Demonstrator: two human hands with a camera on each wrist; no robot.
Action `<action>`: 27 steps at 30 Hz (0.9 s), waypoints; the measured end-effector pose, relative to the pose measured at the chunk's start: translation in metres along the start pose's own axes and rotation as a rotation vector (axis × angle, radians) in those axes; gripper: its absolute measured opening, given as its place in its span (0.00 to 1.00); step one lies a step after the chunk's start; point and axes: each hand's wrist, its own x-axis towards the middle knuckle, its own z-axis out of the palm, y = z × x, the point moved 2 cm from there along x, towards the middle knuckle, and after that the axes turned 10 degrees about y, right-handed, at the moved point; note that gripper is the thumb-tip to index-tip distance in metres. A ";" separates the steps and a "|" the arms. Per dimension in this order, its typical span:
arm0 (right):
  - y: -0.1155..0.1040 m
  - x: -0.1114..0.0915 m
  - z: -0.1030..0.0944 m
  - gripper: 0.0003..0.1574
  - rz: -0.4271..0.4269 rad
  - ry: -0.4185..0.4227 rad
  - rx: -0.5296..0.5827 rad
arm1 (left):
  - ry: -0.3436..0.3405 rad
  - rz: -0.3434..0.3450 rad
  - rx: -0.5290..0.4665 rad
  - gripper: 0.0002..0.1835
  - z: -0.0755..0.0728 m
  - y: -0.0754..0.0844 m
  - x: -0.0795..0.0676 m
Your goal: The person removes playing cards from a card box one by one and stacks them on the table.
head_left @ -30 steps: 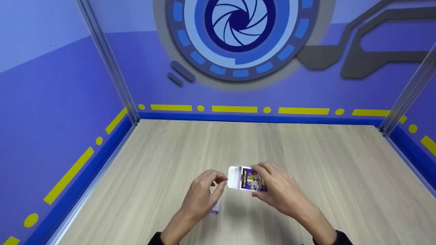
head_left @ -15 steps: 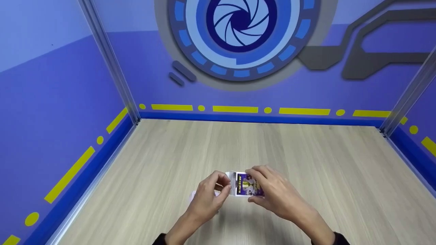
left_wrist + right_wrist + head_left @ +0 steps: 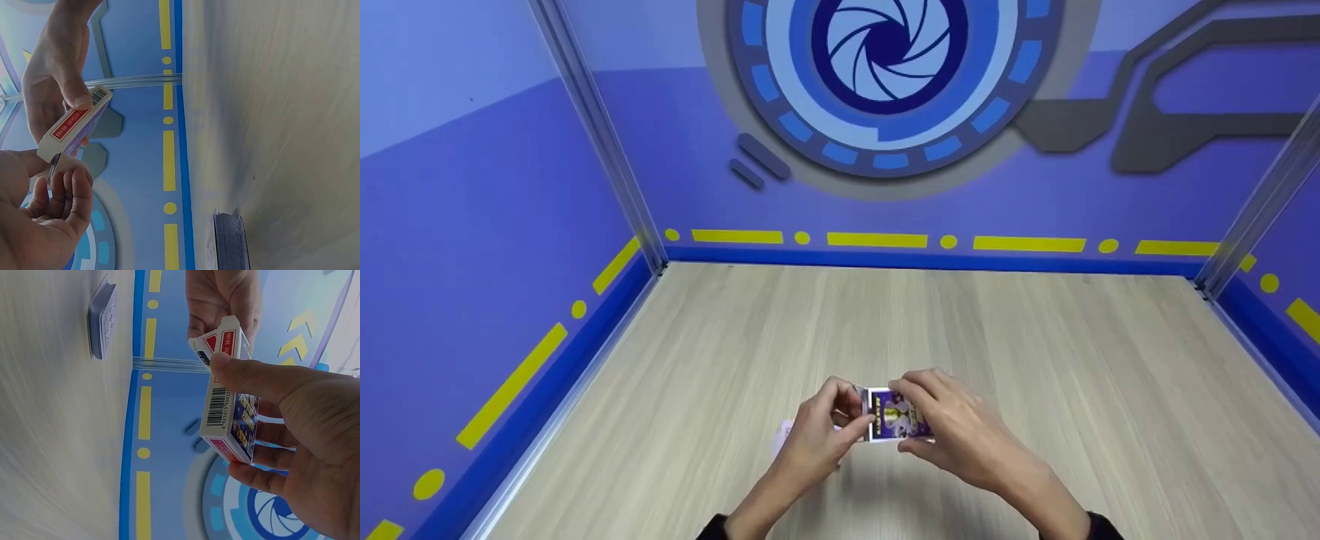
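A small purple-and-white playing card box (image 3: 889, 415) is held in the air between both hands. My right hand (image 3: 960, 427) grips it by its long edges, thumb on the narrow side with the barcode, as the right wrist view shows. At the box's left end, my left hand (image 3: 819, 427) pinches the end flap (image 3: 202, 347) between thumb and fingers. The flap stands bent out from the box in the right wrist view. Low behind the left hand, a deck of cards (image 3: 103, 319) lies stacked on the table, mostly hidden by that hand in the head view.
The wood-grain table (image 3: 1035, 337) runs back to a blue printed wall (image 3: 675, 165) with yellow marks along its foot. Another blue wall (image 3: 495, 247) stands on the left. Metal posts (image 3: 600, 135) mark the corners.
The left fingers have come onto the white flap, which stuck out freely a second ago. The box and right hand have shifted a little left and nearer to me.
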 end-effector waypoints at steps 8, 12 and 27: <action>0.002 0.000 0.001 0.46 -0.003 0.002 -0.017 | -0.002 -0.070 -0.084 0.11 -0.001 -0.002 0.001; 0.003 0.000 0.001 0.47 0.016 0.004 -0.030 | 0.001 -0.096 -0.121 0.10 -0.003 -0.001 0.002; 0.011 0.000 0.000 0.47 0.064 0.026 -0.072 | 0.054 0.177 0.302 0.24 -0.023 0.010 0.005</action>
